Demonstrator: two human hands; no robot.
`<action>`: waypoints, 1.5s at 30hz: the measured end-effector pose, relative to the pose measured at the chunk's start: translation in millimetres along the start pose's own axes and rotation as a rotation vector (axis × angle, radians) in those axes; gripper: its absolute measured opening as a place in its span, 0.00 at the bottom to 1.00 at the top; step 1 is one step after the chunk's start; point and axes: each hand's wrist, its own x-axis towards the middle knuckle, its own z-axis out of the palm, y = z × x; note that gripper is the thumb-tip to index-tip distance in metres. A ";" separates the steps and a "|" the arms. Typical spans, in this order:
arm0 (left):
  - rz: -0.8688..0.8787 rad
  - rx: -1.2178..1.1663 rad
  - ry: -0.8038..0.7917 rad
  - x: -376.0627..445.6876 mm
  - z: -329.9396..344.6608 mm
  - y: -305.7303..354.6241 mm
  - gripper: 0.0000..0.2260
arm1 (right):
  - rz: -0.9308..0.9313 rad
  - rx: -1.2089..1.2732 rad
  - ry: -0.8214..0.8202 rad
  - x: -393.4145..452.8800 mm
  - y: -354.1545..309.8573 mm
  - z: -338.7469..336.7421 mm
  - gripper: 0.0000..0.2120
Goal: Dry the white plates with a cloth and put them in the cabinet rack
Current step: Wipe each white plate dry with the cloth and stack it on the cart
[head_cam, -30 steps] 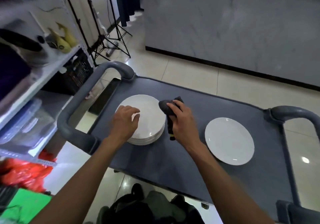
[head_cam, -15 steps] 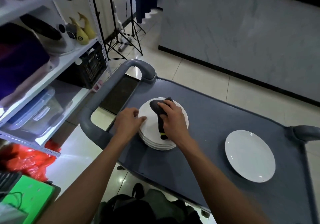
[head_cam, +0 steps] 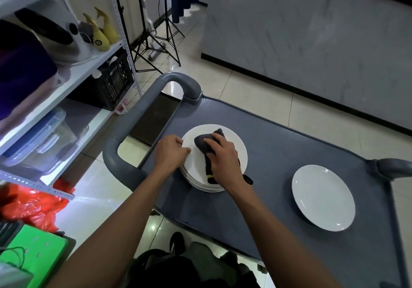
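Observation:
A stack of white plates [head_cam: 236, 147] sits on the left part of a grey cart top [head_cam: 256, 216]. My right hand [head_cam: 223, 156] grips a dark grey cloth [head_cam: 204, 141] and presses it onto the top plate. My left hand [head_cam: 171, 153] holds the left rim of the top plate, thumb on its upper face. A single white plate [head_cam: 323, 197] lies flat on the cart to the right, apart from both hands.
The cart has curved grey handles at the left [head_cam: 133, 127] and right [head_cam: 392, 167] ends. A white shelf unit [head_cam: 66, 82] with boxes and a black crate stands at the left. Tripod legs [head_cam: 156, 49] stand on the tiled floor beyond; a marble-look wall runs behind.
My right hand has moved left with the cloth from beside the stack onto the top plate. My left hand has shifted from the plate's face to its left rim.

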 end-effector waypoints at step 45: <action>-0.015 -0.779 -0.482 -30.4 -28.8 24.0 0.21 | -0.230 -0.197 0.283 -5.7 -6.0 -11.9 0.28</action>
